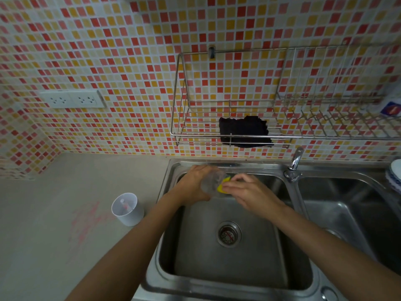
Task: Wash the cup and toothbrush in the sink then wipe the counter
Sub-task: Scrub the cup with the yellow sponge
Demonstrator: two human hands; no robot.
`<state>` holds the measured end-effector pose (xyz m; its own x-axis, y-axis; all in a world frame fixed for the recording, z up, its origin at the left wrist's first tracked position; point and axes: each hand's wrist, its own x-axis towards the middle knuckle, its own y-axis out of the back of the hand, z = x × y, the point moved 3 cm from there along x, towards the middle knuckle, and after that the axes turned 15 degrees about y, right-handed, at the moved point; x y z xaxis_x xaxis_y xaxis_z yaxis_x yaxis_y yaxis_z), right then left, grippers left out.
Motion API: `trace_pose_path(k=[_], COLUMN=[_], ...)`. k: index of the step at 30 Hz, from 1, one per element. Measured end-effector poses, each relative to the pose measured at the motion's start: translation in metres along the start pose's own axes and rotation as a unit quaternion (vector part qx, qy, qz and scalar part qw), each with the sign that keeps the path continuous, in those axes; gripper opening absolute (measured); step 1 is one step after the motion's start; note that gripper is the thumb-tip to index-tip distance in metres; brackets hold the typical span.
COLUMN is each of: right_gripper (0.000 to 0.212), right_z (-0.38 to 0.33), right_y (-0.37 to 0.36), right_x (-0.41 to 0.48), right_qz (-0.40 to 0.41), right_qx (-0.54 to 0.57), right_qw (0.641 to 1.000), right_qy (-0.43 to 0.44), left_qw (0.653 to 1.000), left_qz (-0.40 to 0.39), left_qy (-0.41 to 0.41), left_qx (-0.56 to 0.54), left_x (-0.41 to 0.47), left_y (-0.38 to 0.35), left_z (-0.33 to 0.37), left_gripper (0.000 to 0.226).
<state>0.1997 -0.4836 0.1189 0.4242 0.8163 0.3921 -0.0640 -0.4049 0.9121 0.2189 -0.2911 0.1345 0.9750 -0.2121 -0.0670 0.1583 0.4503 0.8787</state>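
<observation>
Over the back of the left sink basin (227,270), my left hand (193,185) grips a clear cup (213,181) lying on its side with the mouth toward the right. My right hand (245,192) presses a yellow sponge (223,185) into the cup's mouth. A white holder cup (128,209) stands on the counter left of the sink; a toothbrush (125,205) with a pink and white handle sits inside it. Pink smears (86,222) mark the counter beside that holder.
The faucet (295,161) stands between the two basins, its spout out of the water path. A dark cloth (244,131) hangs on the wire wall rack (180,118). The drain strainer (229,234) is in the left basin. Plates (393,174) sit at far right. Wall sockets (72,99) are at left.
</observation>
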Motion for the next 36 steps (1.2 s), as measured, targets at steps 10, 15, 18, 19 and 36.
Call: trace_pose_path(k=[10, 15, 18, 19, 36], right_gripper=[0.042, 0.041, 0.036, 0.035, 0.032], right_z=[0.006, 0.003, 0.000, 0.001, 0.002], right_y=[0.008, 0.009, 0.009, 0.007, -0.003], right_x=[0.006, 0.014, 0.018, 0.018, 0.020], right_qz=[0.094, 0.078, 0.069, 0.058, 0.011], right_qx=[0.010, 0.021, 0.086, 0.119, 0.130], right_qw=[0.995, 0.996, 0.990, 0.984, 0.979], right_qy=[-0.015, -0.043, -0.086, -0.118, -0.158], left_qw=[0.992, 0.987, 0.988, 0.989, 0.997], left_qz=[0.040, 0.107, 0.126, 0.130, 0.063], left_qy=[0.025, 0.029, -0.008, -0.014, -0.033], left_qx=[-0.115, -0.119, -0.089, -0.064, 0.027], left_x=[-0.001, 0.002, 0.005, 0.005, 0.004], left_y=[-0.005, -0.009, -0.004, -0.002, 0.006], left_z=[0.005, 0.005, 0.001, -0.001, 0.003], left_gripper=[0.085, 0.093, 0.087, 0.086, 0.085])
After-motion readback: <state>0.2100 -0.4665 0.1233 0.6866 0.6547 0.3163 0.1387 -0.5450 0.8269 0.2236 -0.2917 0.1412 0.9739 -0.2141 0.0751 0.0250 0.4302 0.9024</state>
